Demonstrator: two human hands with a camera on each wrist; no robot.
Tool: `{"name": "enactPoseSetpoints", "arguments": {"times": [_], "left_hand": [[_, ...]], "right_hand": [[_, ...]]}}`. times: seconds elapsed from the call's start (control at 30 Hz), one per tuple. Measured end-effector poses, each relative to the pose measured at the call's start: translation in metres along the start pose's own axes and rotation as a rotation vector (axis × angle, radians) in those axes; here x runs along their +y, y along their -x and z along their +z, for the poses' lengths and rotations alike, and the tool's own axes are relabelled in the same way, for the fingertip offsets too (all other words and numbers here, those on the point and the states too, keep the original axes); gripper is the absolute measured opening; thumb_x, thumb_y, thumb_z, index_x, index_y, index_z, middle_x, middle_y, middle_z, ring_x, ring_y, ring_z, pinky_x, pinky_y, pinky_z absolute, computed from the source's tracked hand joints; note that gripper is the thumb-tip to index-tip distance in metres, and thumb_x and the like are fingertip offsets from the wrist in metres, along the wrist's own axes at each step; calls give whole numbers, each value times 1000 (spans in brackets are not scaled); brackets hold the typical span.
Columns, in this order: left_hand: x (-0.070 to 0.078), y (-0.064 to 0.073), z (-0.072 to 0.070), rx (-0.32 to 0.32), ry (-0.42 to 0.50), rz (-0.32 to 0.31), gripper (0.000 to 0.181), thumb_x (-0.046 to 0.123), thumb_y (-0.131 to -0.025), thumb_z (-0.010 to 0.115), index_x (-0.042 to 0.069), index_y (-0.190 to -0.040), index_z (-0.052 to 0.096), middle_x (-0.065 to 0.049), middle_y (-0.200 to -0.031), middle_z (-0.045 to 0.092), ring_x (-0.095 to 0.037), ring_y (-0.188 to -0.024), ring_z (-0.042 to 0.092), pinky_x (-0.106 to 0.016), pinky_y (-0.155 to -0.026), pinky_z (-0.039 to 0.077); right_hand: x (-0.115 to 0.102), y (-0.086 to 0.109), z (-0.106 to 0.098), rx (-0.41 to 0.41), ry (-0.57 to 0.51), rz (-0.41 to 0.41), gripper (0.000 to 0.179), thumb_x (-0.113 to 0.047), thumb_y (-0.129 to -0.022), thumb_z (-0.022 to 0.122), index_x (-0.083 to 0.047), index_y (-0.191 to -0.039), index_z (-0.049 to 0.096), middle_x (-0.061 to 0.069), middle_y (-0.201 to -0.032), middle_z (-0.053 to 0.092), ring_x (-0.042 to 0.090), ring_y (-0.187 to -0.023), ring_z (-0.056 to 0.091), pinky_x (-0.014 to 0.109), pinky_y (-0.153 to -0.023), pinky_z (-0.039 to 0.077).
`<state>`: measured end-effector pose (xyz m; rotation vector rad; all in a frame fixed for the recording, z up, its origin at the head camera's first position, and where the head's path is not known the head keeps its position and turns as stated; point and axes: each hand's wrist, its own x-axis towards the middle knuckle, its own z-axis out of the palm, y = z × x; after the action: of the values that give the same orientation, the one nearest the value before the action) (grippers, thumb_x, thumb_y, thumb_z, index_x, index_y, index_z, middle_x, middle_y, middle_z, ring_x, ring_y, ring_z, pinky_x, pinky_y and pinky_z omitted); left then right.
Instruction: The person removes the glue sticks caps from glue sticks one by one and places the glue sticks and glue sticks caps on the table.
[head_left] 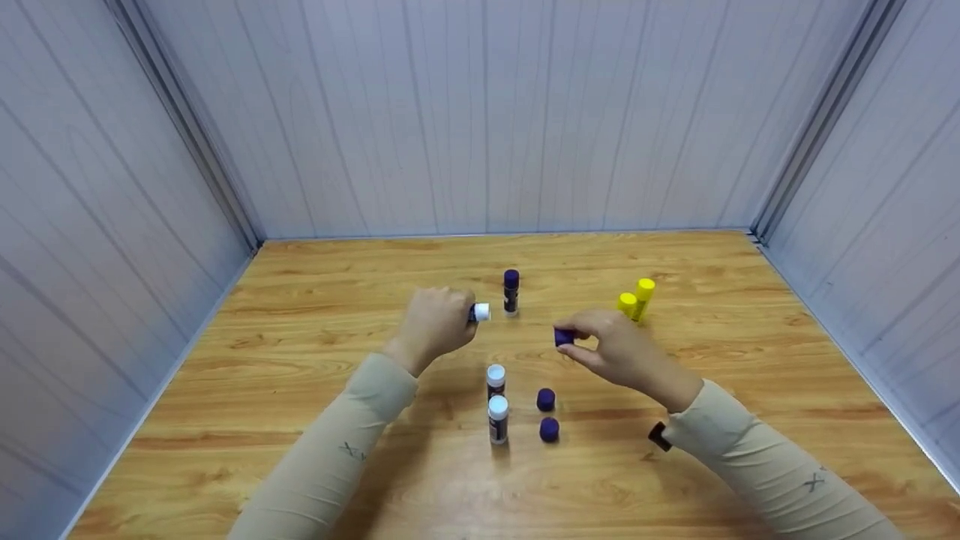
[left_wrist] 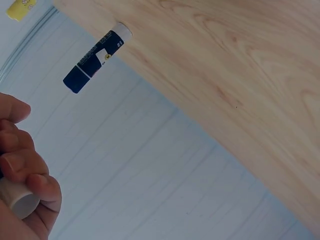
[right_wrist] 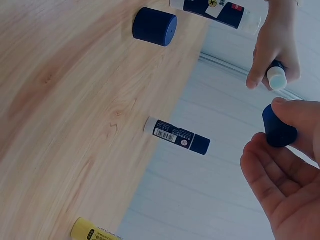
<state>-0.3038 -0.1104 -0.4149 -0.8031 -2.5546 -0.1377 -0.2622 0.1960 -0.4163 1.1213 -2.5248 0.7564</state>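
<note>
My left hand (head_left: 439, 321) grips an uncapped glue stick (head_left: 481, 312), its white end pointing right, held above the table. Across from it, my right hand (head_left: 619, 351) pinches a dark blue cap (right_wrist: 279, 127) between thumb and fingers, apart from the stick. A capped dark blue glue stick (head_left: 511, 294) stands upright beyond the hands. Nearer me, two uncapped glue sticks, a farther one (head_left: 496, 377) and a nearer one (head_left: 498, 424), stand one behind the other. Two loose dark blue caps, one farther (head_left: 546, 400) and one nearer (head_left: 549, 430), sit to their right.
Behind my right hand stand two yellow sticks, a taller-looking one (head_left: 644, 289) and another (head_left: 627, 302) partly hidden by the hand. Pale panel walls enclose the wooden table (head_left: 300, 420) at the back, left and right.
</note>
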Motion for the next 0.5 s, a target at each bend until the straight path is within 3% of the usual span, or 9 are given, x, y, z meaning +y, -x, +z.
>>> {"name": "enactPoseSetpoints", "arguments": {"times": [0.23, 0.37, 0.5], "left_hand": [[0, -1, 2, -65, 243, -149, 33, 16, -100, 69, 15, -74, 48, 5, -64, 40, -13, -58, 37, -33, -55, 33], [2, -2, 3, -68, 413, -246, 35, 20, -104, 65, 18, -74, 48, 5, -64, 43, -12, -56, 38, -31, -56, 35], [4, -4, 2, -80, 630, -332, 30, 22, -106, 67, 14, -79, 57, 3, -66, 48, -12, -58, 43, -30, -58, 40]], "right_hand": [[-1, -4, 4, -26, 28, -6, 27, -14, -103, 76, -1, -127, 77, 12, -111, 82, 27, -97, 78, 44, -85, 66], [-2, -7, 8, -65, 51, 16, 28, -12, -104, 74, -1, -130, 75, 13, -113, 79, 29, -100, 78, 45, -86, 66], [-5, -10, 11, -120, 74, 48, 30, -8, -104, 70, 0, -133, 73, 14, -115, 76, 29, -100, 75, 44, -85, 65]]}}
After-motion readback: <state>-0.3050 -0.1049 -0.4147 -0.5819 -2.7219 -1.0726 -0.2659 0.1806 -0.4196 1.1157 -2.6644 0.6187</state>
